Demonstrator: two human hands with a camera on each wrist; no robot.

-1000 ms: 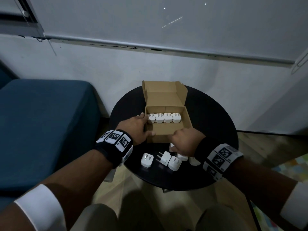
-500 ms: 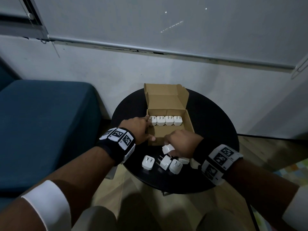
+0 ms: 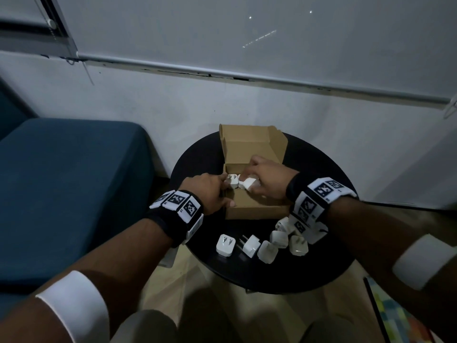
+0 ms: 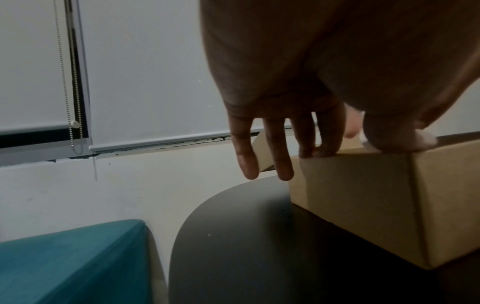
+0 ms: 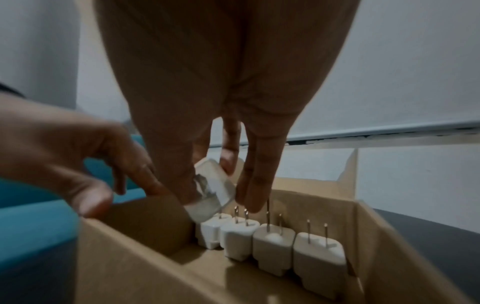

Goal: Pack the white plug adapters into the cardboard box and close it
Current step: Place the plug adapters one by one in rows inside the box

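Observation:
An open cardboard box (image 3: 254,212) stands on a round black table (image 3: 321,263), its lid tilted up at the back. A row of white plug adapters (image 5: 272,240) stands along its far wall, prongs up. My right hand (image 3: 249,186) pinches one white adapter (image 5: 210,189), tilted, just above the left end of that row. My left hand (image 3: 226,191) rests on the box's left wall (image 4: 363,195), fingers fairly straight over the rim, thumb near the front corner. Several loose adapters (image 3: 251,245) lie on the table in front of the box.
A blue upholstered seat (image 3: 61,194) stands close on the left of the table. A white wall with a roller blind (image 3: 222,33) is right behind the box. My right wrist hangs over the rightmost loose adapters (image 3: 283,224).
My right hand has lifted an adapter from the pile in front of the box and carried it over the box to the row inside. My left hand stays on the left wall.

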